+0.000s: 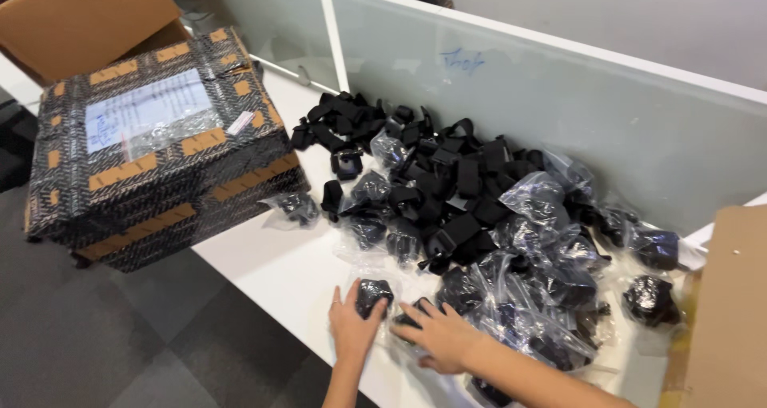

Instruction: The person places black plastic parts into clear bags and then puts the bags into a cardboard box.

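Bagged black part (372, 293) at 6 o'clock on white surface (280, 276) | left hand (351, 328) cups it, fingers curled, right hand (435, 336) flat on neighbouring bag (409, 316) | best gripped by the plastic, one at a time | heap (471, 208) at 12 o'clock, wrapped box (156, 148) at 10 | bag contents unclear, right forearm cut off.

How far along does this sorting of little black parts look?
Partly done. Many black parts already sit in clear bags, mostly on the right side of the white table. In hand: the left hand rests on one small bagged part, and the right hand touches another beside it. Left: a heap of loose black parts against the partition, none in bags.
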